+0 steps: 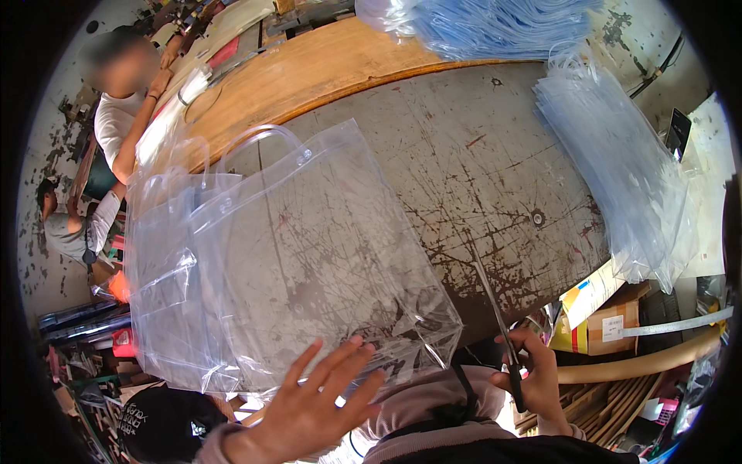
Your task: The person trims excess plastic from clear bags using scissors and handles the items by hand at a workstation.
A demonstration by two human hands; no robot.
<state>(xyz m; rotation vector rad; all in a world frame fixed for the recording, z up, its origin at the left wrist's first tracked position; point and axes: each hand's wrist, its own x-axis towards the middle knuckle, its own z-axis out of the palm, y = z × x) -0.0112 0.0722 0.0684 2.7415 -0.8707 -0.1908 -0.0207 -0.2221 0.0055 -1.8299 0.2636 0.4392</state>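
A clear plastic tote bag (328,216) with a looped handle lies flat on the scratched grey table (502,170). My left hand (321,402) hovers over or rests on its near edge, fingers spread; contact is hard to tell. More clear plastic bags (162,286) with handles lie on its left, partly overlapping. At the near right edge of the table, my right hand (537,375) grips a pair of scissors (493,298) by the dark handles. The long narrow blades point away from me, look closed, and stand apart from the bag.
A stack of clear bags (610,155) covers the table's right end. Bluish plastic (502,27) is heaped at the back beside a wooden board (332,62). Two people work at the far left. A cardboard box (614,321) and a tan tube (641,359) are at the right.
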